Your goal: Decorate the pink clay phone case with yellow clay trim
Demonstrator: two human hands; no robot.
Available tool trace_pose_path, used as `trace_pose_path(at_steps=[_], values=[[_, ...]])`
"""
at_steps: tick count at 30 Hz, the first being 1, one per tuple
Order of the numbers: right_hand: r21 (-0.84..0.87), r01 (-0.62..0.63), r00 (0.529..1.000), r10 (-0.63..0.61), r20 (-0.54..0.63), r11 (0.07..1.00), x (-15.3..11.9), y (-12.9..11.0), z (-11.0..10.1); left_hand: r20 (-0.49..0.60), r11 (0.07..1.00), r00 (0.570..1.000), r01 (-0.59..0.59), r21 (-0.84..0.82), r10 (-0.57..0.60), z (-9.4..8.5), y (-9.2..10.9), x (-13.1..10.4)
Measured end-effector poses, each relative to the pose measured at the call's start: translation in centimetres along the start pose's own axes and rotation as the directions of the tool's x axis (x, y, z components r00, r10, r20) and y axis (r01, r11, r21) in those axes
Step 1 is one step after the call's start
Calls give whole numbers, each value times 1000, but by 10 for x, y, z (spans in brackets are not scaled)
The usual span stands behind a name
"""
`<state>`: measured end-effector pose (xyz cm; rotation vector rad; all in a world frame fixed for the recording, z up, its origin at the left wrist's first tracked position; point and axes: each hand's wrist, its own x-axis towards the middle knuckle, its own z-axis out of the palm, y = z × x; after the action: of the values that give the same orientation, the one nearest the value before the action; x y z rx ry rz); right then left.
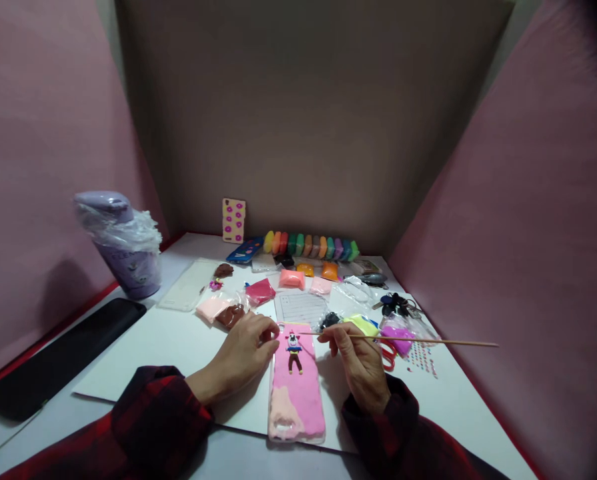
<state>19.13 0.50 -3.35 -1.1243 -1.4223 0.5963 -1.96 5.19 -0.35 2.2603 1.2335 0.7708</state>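
2 hands at a pink phone case (311,407), which lies flat btwn them at the board's near edge. R hand (358,363) pinches a thin stick (443,342), tip by the head of the raised figure (294,360); L hand (241,353) is curled narrow at the case's upper L edge (can't tell if it grips or just rests). Risk: tip could gouge or smear the figure, prob cause = long free end getting knocked. Case might also skid if L isn't really bracing it. Surface: white board (178,370), far half crowded w/ clay packs, e.g. yellow one (361,325), red scissors (388,357) to the R, row of coloured blocks (308,245) at back. Room: pink side wall (528,220) each side, grey-brown back wall (303,120), dim up top
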Motion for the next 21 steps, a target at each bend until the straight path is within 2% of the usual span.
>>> trace_pose_path(at_steps=[12,17,21], values=[[-25,5,999,-4,34,1000,0,2,1,-8,1000,1000,-11,2,11,1,-2,1],[-20,-6,998,4,-66,1000,1,1,1,-7,1000,1000,-14,7,14,1,-2,1],[-16,14,1000,-14,-3,1000,0,-1,0,-8,1000,1000,-13,-2,13,1,-2,0]])
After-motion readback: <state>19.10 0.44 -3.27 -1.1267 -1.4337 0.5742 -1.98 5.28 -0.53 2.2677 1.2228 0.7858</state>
